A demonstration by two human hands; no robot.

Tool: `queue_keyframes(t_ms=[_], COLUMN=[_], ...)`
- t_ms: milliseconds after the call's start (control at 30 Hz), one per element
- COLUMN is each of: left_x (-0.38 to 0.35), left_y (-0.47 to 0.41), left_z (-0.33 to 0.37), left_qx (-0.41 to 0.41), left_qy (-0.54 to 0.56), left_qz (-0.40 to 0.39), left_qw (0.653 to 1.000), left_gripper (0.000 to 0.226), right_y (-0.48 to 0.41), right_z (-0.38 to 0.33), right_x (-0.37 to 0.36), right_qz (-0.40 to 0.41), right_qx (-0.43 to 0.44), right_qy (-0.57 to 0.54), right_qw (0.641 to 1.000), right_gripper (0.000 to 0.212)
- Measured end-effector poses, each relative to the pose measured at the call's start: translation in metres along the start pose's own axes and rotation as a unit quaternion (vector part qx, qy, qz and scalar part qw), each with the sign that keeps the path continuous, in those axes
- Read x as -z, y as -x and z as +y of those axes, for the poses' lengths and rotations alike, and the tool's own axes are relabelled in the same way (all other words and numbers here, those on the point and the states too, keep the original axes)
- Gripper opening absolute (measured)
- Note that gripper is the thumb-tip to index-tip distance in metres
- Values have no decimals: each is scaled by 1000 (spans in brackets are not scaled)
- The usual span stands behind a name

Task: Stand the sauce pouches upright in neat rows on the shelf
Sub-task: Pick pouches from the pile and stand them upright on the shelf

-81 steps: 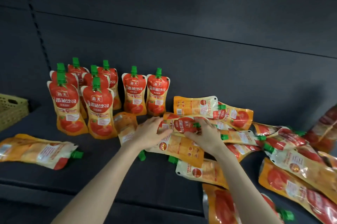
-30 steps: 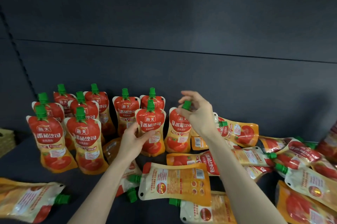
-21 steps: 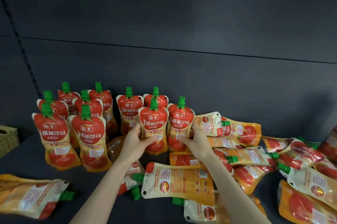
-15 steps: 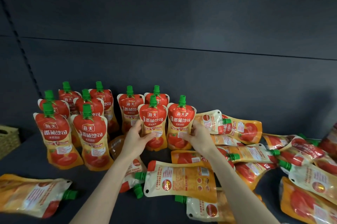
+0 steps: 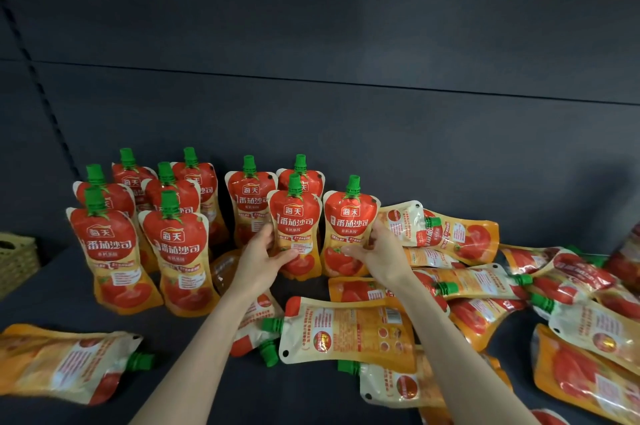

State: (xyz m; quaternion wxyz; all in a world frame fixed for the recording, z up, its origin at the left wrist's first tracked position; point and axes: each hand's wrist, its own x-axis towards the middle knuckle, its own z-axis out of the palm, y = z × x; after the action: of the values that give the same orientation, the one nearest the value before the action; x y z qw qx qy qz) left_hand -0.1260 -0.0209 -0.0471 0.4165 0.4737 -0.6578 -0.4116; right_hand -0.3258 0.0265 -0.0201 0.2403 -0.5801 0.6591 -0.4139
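Busy with the standing step, in the middle of the shelf (image 5: pixel 194 390). Grips with the left hand (image 5: pixel 258 263) the lower part of one upright tomato sauce pouch (image 5: pixel 294 217), thumb across the front and fingers (image 5: pixel 266 237) curled round its left edge. Holds with the right hand (image 5: pixel 382 255) the neighbouring upright pouch (image 5: pixel 349 220) in the same way, thumb on the front, fingers (image 5: pixel 376 230) wrapped round its right edge. Sets both side by side, almost touching, green caps up, just in front of two rear upright pouches (image 5: pixel 249 203) near the dark back panel (image 5: pixel 346 44).

To the left, six more standing pouches (image 5: pixel 114 244) in two short files. To the right, a large heap of flat pouches (image 5: pixel 478 286), clearly more than the standing ones; so, by judgement, well under half of the work done. Just below the wrists, one flat pouch with back label up (image 5: pixel 346 331); at the front left, another flat pouch (image 5: pixel 62 362). At the far left edge, a woven basket (image 5: pixel 15 258).

Next, probably calls for pressing both bottoms flat on the shelf, lining the fronts with the neighbours, then opening both hands slowly and without pulling. Soft and top-heavy, likely easy to tip, so better to release gently. After that, should reach for a near flat pouch, perhaps the one with back label up, and turn it cap upward, printed front outward.
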Motion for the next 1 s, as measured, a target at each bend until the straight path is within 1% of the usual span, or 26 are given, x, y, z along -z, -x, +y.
queue_keyframes(t_ms=[133,267,433,533,600,667,767,833,867,1000], left_x=[-2,-4,-4,-2,-1,-2,-7,-10,-11,-15], left_y=[0,3,24,50,71,90,115,127,130,143], left_z=[0,0,3,3,0,-5,-13,-15,-16,-5], left_qx=[-2,-6,-28,-64,-83,-84,-66,-47,-48,-66], left_qy=[-25,-74,-135,-181,-216,-253,-325,-322,-313,-241], left_qz=[11,25,80,106,103,98,82,65,63,93], left_qw=[1000,997,987,976,967,959,940,943,947,964], left_gripper=[55,53,59,49,42,39,46,55,56,36], right_y=[0,4,26,48,63,77,96,103,105,108], right_z=[-1,-3,-11,-12,-9,-5,-1,-2,-2,-10], right_x=[0,-1,5,10,13,15,15,14,14,21], right_qz=[-3,-5,15,33,22,-7,-70,-102,-111,-109], right_qx=[-6,-18,-11,9,23,30,29,22,21,29], right_qy=[-9,-3,33,76,110,155,242,285,294,283], right_qw=[1000,1000,999,996,993,987,967,953,949,952], right_gripper=[46,49,52,45,43,44,55,60,60,63])
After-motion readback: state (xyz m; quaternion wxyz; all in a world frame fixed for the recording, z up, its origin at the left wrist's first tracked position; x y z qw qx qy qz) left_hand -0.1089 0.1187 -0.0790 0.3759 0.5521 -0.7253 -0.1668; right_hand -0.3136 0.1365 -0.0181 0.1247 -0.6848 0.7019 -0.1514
